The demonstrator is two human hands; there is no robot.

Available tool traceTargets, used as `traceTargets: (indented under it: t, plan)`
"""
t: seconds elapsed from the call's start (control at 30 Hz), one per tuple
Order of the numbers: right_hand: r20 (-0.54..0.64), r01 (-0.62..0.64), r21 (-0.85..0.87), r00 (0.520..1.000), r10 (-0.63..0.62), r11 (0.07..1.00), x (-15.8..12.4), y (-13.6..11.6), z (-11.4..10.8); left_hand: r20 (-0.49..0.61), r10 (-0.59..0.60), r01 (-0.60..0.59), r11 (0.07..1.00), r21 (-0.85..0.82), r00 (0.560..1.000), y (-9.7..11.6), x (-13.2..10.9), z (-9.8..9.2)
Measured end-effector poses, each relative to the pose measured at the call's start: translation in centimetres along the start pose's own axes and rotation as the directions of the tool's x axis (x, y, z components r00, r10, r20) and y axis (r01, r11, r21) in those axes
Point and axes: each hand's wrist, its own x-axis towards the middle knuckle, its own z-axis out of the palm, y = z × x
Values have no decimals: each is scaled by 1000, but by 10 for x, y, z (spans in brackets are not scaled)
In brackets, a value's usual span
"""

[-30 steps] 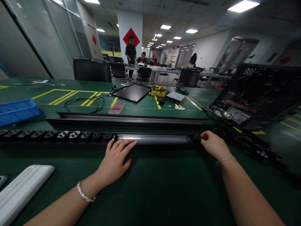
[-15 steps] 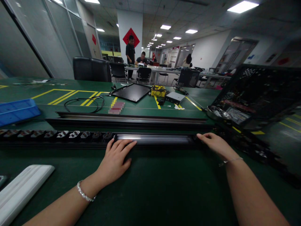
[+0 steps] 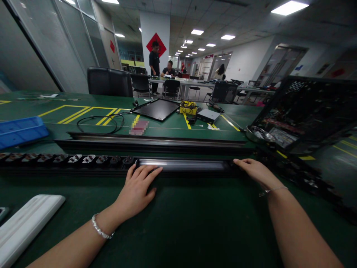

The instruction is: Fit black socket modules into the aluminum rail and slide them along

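Note:
A long black rail (image 3: 181,165) runs across the green bench in front of me, with a shiny metal strip in its middle and several socket-like fittings (image 3: 89,159) along its left part. My left hand (image 3: 138,191) rests with spread fingers on the rail's near edge, just left of the metal strip. My right hand (image 3: 255,173) lies at the strip's right end, with its fingers stretched flat along the rail. Neither hand visibly grips anything.
A second dark rail (image 3: 156,142) lies just behind. A white bar (image 3: 25,227) sits at front left and a blue tray (image 3: 21,131) at left. Further back are a black panel (image 3: 156,109), a yellow box (image 3: 188,108) and a black mesh crate (image 3: 306,115). Two people (image 3: 160,67) are at a far table.
My right hand has gone from curled fingertips on the dark end of the rail to flatter, straighter fingers. My left hand has not moved.

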Motion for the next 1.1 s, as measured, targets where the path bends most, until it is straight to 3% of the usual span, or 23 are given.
traceTargets:
  t: [0.6,0.87,1.1]
  plan:
    - [-10,41,85,999,-41,996,3,7,3,-28,15,-15,1000,0,999,-1,0,1]
    - [79,82,140,992,-94,987,3,12,2,-21,13,-14,1000,-4,1000,-1,0,3]
    - [75,110,135,990,-121,985,3,9,9,-11,8,-8,1000,-2,1000,-1,0,2]
